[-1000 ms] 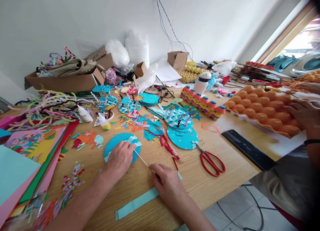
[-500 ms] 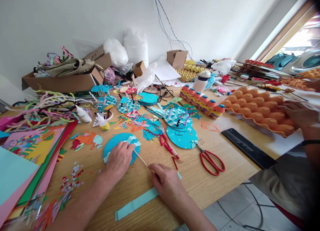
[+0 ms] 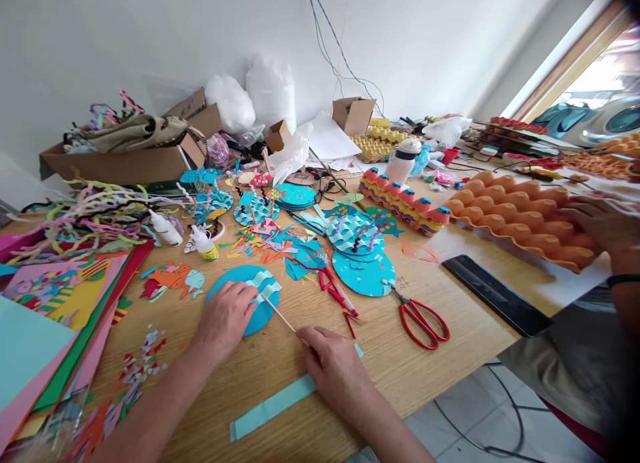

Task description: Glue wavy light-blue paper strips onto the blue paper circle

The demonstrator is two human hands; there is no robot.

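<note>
The left hand (image 3: 225,316) lies flat on the blue paper disc (image 3: 261,320), fingers spread and pressing on its near-left part, forearm stretched low over the table (image 3: 465,333). The right hand (image 3: 333,369), just right of the disc and nearer the table edge, is closed around the end of a thin wooden stick (image 3: 280,319). The stick's tip touches the disc beside the pale wavy strip (image 3: 264,283).

To my eye this wants a light, steady tip and a firm press, so the disc cannot slide. Further right of the disc lie red scissors (image 3: 420,319). Another person's hand (image 3: 600,223) rests on an orange egg tray (image 3: 515,219), well apart from the disc.
</note>
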